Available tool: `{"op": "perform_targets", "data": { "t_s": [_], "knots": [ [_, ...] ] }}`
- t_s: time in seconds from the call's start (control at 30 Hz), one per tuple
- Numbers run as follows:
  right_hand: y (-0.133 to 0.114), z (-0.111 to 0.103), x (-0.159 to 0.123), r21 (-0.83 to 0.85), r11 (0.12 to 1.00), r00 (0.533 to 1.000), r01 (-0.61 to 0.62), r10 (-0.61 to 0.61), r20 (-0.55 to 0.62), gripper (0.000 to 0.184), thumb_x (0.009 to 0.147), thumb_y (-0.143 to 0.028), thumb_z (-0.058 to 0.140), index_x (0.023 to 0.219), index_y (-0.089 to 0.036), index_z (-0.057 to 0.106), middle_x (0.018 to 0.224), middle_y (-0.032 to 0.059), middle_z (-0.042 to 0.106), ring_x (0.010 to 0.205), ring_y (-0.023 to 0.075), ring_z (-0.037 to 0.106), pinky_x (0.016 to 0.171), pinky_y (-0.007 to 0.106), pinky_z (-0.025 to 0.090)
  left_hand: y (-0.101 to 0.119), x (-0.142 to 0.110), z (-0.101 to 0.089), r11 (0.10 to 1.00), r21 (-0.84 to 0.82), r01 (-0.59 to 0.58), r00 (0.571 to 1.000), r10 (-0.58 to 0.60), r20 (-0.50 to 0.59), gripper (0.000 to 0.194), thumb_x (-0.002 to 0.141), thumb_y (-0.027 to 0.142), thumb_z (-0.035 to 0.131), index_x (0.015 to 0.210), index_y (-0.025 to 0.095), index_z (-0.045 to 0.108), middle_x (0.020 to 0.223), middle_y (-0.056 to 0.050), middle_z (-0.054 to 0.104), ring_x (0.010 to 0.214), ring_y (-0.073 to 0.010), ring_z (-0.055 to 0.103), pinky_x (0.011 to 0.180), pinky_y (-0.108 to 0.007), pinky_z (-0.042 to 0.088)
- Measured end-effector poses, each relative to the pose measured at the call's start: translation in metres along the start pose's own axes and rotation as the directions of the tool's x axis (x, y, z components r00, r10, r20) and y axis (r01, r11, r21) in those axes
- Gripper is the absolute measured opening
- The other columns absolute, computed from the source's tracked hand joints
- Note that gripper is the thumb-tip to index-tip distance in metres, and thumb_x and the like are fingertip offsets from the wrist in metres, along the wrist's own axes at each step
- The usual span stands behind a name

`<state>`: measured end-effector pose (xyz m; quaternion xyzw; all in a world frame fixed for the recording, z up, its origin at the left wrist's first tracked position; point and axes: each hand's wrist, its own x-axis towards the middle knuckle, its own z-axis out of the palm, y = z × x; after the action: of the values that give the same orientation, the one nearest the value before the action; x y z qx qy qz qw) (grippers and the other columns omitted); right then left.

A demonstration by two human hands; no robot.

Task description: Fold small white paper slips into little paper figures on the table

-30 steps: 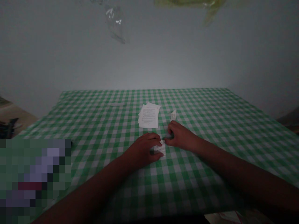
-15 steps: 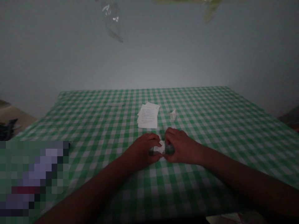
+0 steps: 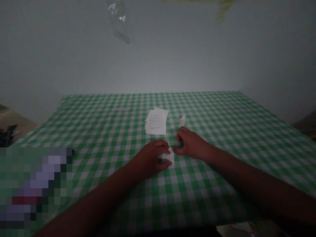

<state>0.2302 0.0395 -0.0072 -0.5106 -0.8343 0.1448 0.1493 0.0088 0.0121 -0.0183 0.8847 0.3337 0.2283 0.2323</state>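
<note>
My left hand point(image 3: 150, 158) lies on the green checked tablecloth point(image 3: 222, 125) with its fingers and thumb closed around a small folded white printed paper point(image 3: 169, 157). My right hand point(image 3: 191, 144) rests just right of it, fingers curled, its fingertips pressing the paper's upper right corner. A small stack of white printed sheets point(image 3: 156, 121) lies a little beyond both hands. A tiny folded paper piece point(image 3: 182, 120) stands to the right of that stack, just beyond my right hand.
The table runs up to a pale wall. A clear plastic bag point(image 3: 118, 19) hangs on the wall above. A blurred-out patch covers the table's near left corner point(image 3: 34, 187). The room is dim.
My right hand slid down onto the folded paper beside my left hand, then drew back up and to the right to the paper's top corner. My left hand stayed in place.
</note>
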Motion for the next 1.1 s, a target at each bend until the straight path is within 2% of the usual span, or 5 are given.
{"op": "perform_targets", "data": {
  "t_s": [0.2,0.5,0.77,0.9,1.1],
  "knots": [
    [-0.001,0.003,0.004,-0.024,0.998,0.998,-0.052,0.051,-0.039,0.028,0.072,-0.032,0.068,0.075,-0.022,0.042,0.085,0.0024,0.053,0.073,0.0170,0.052,0.064,0.031,0.038,0.001,0.000,0.000,1.000,-0.012,0.003,1.000,-0.003,-0.014,0.029,0.076,0.026,0.077,0.102,0.022,0.066,0.118,-0.006,0.062,0.109,-0.0223,0.057,0.100,-0.042,0.046],
    [-0.015,-0.007,-0.018,-0.036,0.998,0.996,0.045,-0.042,0.074,0.027,0.071,-0.032,0.068,0.080,-0.021,0.046,0.087,0.0023,0.053,0.079,0.0193,0.053,0.070,0.034,0.037,0.002,0.001,0.000,1.000,-0.019,0.006,1.000,-0.006,-0.004,0.030,0.075,0.026,0.078,0.102,0.020,0.067,0.114,-0.006,0.063,0.104,-0.0211,0.058,0.096,-0.039,0.047],
    [-0.027,-0.004,-0.029,-0.014,0.997,0.994,0.078,-0.077,0.081,0.031,0.069,-0.034,0.072,0.082,-0.021,0.048,0.089,0.0028,0.055,0.080,0.0201,0.054,0.072,0.036,0.037,0.000,-0.001,0.003,1.000,-0.012,-0.022,0.999,0.021,-0.029,0.028,0.076,0.028,0.076,0.101,0.021,0.067,0.114,-0.006,0.062,0.104,-0.0203,0.058,0.096,-0.039,0.047],
    [-0.025,-0.003,-0.025,-0.020,0.997,0.995,0.069,-0.067,0.072,0.030,0.069,-0.034,0.071,0.081,-0.021,0.047,0.088,0.0023,0.054,0.079,0.0192,0.053,0.072,0.035,0.038,0.001,0.000,0.001,1.000,-0.015,-0.022,1.000,0.021,-0.022,0.029,0.075,0.025,0.076,0.102,0.020,0.067,0.113,-0.006,0.063,0.103,-0.0208,0.058,0.095,-0.039,0.047],
    [-0.006,0.001,-0.007,-0.056,0.998,1.000,0.010,-0.010,0.003,0.027,0.071,-0.033,0.069,0.078,-0.021,0.046,0.088,0.0035,0.055,0.080,0.0203,0.054,0.067,0.032,0.037,0.002,0.001,0.000,1.000,-0.019,-0.009,1.000,0.009,-0.013,0.028,0.076,0.027,0.076,0.102,0.022,0.067,0.114,-0.006,0.063,0.104,-0.0218,0.059,0.095,-0.041,0.047]
  ]
}}
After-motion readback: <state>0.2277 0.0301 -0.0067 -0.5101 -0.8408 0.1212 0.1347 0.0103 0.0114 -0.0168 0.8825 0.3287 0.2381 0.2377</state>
